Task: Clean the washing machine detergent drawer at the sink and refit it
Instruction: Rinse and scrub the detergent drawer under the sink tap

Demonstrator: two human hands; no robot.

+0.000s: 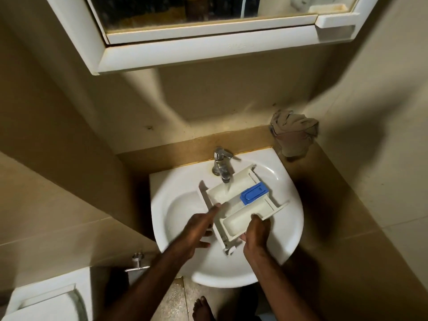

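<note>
One drawer [234, 205]; two hands — seemingly gripping.

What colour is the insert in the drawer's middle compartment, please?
Blue; the insert sits in the white drawer, seen best in the head view.

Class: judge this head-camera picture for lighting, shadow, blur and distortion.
Head view: dim, warm light; the white sink and detergent drawer are brightest. Heavy shadows fall below the cabinet and right of the sink. The left hand looks motion-blurred. Wide-angle distortion tilts the walls and cabinet edges.
</note>
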